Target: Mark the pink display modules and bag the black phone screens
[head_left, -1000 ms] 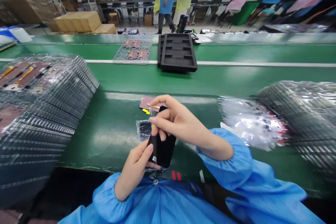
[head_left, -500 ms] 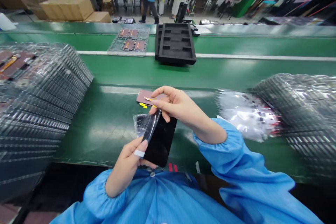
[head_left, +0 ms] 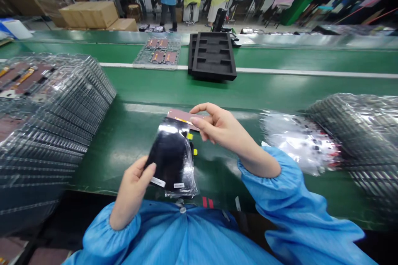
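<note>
My left hand (head_left: 135, 182) pinches the lower left edge of a glossy black screen panel (head_left: 166, 149), which has a white label (head_left: 158, 181) near its lower end. Beneath and beside it lies clear plastic film (head_left: 189, 174) around another dark piece, with a second white label (head_left: 178, 185). Two yellow tabs (head_left: 195, 152) stick out along the right side. My right hand (head_left: 214, 124) is over the right end of a flat brownish-pink panel (head_left: 178, 114) with an orange strip. Its fingers are curled, thumb and index slightly apart; I cannot see anything held.
Tall stacks of clear plastic trays stand at the left (head_left: 56, 103) and right (head_left: 370, 132). Clear bags (head_left: 292, 140) lie by the right stack. Across the green table sit a clear tray (head_left: 141, 58) of panels and a black foam tray (head_left: 214, 56). People work beyond.
The clear film stretched between my hands has left my right hand, which moved slightly up and right. My left hand has moved left with the black panel, now lying flatter and glossier.
</note>
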Motion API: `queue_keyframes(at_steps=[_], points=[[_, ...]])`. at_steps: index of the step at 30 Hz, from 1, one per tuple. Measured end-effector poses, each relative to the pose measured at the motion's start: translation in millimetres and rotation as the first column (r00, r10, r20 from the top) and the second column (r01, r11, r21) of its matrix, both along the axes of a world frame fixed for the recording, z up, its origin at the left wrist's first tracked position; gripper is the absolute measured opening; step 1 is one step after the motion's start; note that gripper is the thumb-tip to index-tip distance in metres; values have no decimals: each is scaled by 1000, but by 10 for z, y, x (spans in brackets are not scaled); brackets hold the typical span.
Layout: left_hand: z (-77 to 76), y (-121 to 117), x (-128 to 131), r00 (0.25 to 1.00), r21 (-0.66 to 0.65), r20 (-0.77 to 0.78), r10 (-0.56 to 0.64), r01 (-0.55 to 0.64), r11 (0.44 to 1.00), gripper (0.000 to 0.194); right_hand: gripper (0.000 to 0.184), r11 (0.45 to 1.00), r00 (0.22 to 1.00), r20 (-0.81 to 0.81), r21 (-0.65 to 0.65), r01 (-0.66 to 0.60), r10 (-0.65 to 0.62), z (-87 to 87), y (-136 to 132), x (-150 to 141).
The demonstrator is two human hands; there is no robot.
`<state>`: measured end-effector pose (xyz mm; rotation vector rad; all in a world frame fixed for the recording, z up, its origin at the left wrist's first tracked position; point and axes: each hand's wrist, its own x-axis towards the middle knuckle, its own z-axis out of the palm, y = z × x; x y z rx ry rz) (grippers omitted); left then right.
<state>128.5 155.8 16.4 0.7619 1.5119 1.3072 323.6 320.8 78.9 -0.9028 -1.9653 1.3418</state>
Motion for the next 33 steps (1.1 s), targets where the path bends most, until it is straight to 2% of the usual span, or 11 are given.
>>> queue_keyframes(at_steps=[5, 9, 12, 16, 18, 21, 24, 27, 29, 31, 33], points=[[-20, -20, -543, 906, 80, -332, 264, -252, 964, 51, 21, 987, 938, 347, 155, -36, -21, -380, 54, -8], [-178, -33, -871, 840, -21, -509, 190, -233, 972, 62, 28, 979, 800, 595, 195, -49, -78, -782, 53, -109], [-313, -49, -1026, 779, -85, -620, 92, -183, 979, 61, 25, 978, 819, 563, 210, -11, -112, -987, 72, -168], [-354, -56, -1042, 411, 15, -906, 101, -207, 978, 63, 11, 984, 886, 452, 179, 26, -106, -1104, 124, -178], [-335, -44, -932, 323, 111, -931, 171, -195, 974, 61, 14, 989, 919, 381, 138, 52, -102, -1108, 129, -167], [-324, -8, -626, 672, 61, -733, 107, -92, 994, 55, 26, 999, 956, 288, 27, 46, -52, -1051, 84, -147], [-336, 34, -257, 969, 41, -223, -103, 115, 993, 69, 37, 991, 991, 135, -132, 26, -7, -928, 2, -119], [-304, 48, 37, 947, 131, 151, -284, 265, 955, 71, 40, 955, 996, -80, -295, 24, -50, -783, -65, -74], [-249, 31, 168, 891, 140, 259, -372, 346, 928, 54, 37, 972, 992, -92, -227, 65, -87, -708, -103, -42], [-193, 3, 259, 869, 123, 287, -404, 385, 915, 39, 27, 979, 982, -17, 81, 187, -187, -664, -161, -23], [-161, -17, 322, 884, 115, 270, -382, 365, 924, 32, 16, 816, 945, -2, 504, 284, -328, -643, -262, -30]])
